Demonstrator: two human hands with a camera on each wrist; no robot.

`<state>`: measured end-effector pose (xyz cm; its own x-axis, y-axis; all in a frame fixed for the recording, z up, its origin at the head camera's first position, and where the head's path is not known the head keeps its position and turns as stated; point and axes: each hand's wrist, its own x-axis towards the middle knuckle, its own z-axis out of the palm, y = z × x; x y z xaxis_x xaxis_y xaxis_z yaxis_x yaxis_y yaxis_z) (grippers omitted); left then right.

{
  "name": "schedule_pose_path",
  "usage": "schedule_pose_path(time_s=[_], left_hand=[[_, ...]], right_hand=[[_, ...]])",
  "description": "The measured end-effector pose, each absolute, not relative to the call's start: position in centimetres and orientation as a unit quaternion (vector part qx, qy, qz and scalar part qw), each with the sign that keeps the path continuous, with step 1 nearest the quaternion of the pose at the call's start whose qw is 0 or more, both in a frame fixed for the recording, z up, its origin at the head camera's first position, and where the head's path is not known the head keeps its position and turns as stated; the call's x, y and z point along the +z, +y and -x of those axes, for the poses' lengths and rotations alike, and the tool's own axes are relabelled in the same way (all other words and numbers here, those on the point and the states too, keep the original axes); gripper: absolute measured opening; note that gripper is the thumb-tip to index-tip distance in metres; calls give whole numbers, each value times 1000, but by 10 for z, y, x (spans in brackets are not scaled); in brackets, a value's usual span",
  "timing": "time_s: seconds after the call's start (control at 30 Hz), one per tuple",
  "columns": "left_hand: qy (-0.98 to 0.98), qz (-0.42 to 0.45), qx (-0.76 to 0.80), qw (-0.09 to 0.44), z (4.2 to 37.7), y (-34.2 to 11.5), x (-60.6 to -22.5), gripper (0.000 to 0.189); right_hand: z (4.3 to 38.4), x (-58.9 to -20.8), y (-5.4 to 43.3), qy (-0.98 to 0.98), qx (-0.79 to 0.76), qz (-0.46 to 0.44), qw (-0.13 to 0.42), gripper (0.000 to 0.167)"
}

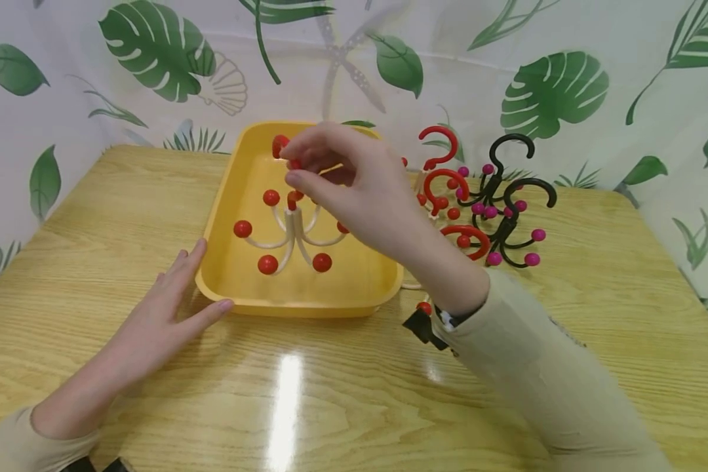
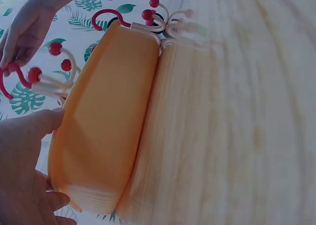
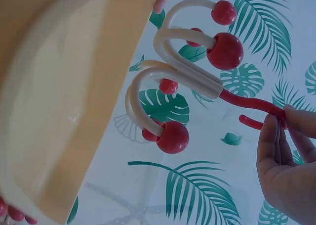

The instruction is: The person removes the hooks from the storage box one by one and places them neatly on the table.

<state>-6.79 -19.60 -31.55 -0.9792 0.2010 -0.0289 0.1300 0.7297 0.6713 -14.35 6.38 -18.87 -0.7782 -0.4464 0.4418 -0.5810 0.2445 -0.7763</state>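
Note:
My right hand (image 1: pixel 360 190) pinches the red hook (image 3: pixel 252 104) of a claw-shaped hanger (image 3: pixel 197 79) between thumb and fingertips. Several curved white arms spread from its stem, each ending in a red ball (image 1: pixel 268 264). It hangs upright over a yellow tray (image 1: pixel 301 307), above the rim in the left wrist view. At the tray's near left corner, my left hand (image 1: pixel 165 308) touches the outside, its fingers straight along the left side and its thumb at the front. The right hand hides part of the hook and some of the hanger's right side in the head view.
Right of the tray stand more white hangers with red hooks (image 1: pixel 448 187), partly behind my right forearm. Beside them are two black hangers (image 1: pixel 501 233) with magenta balls. All rest on a wooden table (image 1: pixel 354 393), with a leaf-patterned cloth (image 1: pixel 448 39) behind it.

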Motion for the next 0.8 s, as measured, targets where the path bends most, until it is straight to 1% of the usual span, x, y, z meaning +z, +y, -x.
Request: schedule_pose_path(time_s=[0.23,0.47,0.57,0.7,0.8], left_hand=[[928,-84,358,50,66,-197,-317,87],[926,-91,362,49,66,-198,-319,86],[926,-96,363,48,66,-198,-319,85],[925,-96,364,50,66,-198,-319,85],[925,-96,364,50,67,-198,-319,85]], right_hand=[[121,-186,93,-775,526,-341,86,24],[95,-176,129,-777,495,-358,153,28],[96,-184,154,-767,501,-370,155,29],[102,-201,191,-729,552,-380,140,33],[90,-199,201,-736,552,-357,159,33]])
